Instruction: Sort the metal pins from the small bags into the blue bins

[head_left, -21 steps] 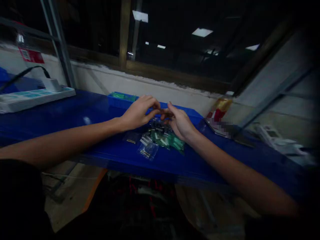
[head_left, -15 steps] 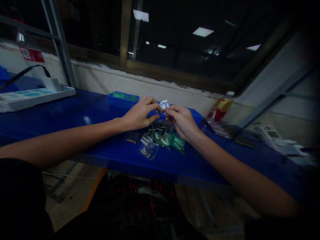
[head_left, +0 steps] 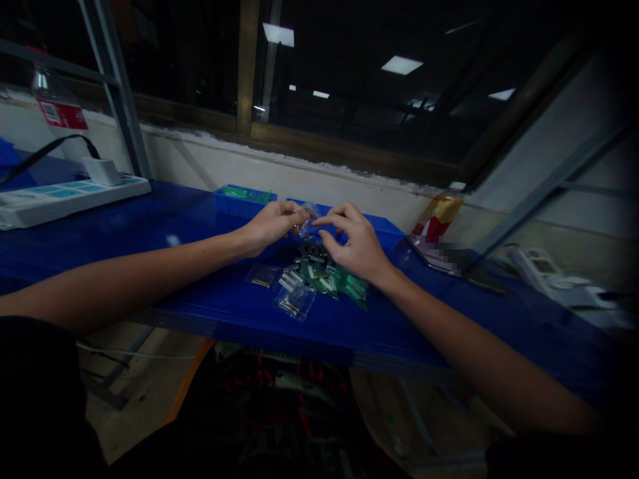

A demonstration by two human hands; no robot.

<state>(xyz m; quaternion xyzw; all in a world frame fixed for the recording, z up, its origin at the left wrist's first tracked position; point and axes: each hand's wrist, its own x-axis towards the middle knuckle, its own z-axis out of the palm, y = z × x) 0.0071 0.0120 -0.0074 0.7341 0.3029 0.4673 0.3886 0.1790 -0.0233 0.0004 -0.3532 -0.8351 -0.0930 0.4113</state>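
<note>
My left hand (head_left: pixel 269 226) and my right hand (head_left: pixel 352 243) meet above a blue bench (head_left: pixel 150 226), both pinching a small clear plastic bag (head_left: pixel 307 216) held between their fingertips. Just below them lies a pile of small green and metallic parts (head_left: pixel 329 276) on the bench. Two small clear bags with metal pieces, one (head_left: pixel 263 275) to the left and one (head_left: pixel 294 301) nearer me, lie flat beside the pile.
A shallow blue tray (head_left: pixel 243 199) with green pieces stands behind my left hand. A white power strip (head_left: pixel 64 196) with a plugged adapter lies far left. A red and yellow packet (head_left: pixel 439 216) and a white device (head_left: pixel 549 279) sit to the right. A dark window runs along the wall.
Both hands lifted a small clear bag off the pile and now hold it a little higher and to the left. The camera view shifted slightly.
</note>
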